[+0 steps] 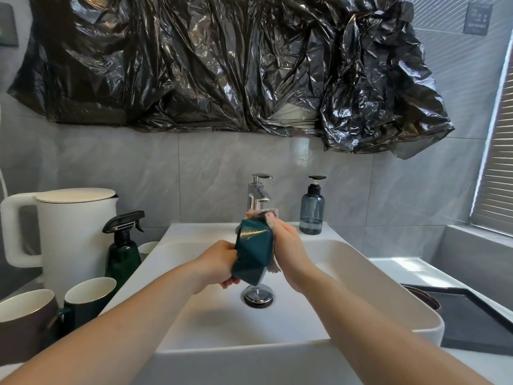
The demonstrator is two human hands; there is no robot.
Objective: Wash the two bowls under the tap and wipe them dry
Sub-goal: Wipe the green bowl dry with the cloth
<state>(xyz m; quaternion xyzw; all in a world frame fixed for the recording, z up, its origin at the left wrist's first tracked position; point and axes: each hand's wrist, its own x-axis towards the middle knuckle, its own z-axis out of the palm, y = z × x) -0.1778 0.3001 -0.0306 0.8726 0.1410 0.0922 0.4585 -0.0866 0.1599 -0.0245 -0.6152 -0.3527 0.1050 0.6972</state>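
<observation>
Both hands are raised over the white sink (361,273), just in front of the chrome tap (258,194) and above the drain (258,295). A faceted dark green bowl (251,255) is held between them, tilted on its side with its outer wall facing the camera. The left hand (219,263) is closed around the bowl's lower left edge, fingers curled under it. The right hand (290,245) grips a pale cloth (270,218) and presses it against the bowl's right and upper side; the cloth shows above the bowl and trails below the hand at the bowl's lower right. No water is visible running from the tap. A second bowl cannot be identified with certainty. On the surface left of the sink stand a white kettle (75,237), a dark green spray bottle (123,251) and two mugs (88,298) near the front edge. A blue-grey pump bottle (312,212) stands on the sink's rear ledge, right of the tap. Black plastic sheeting (222,65) covers the wall above.
</observation>
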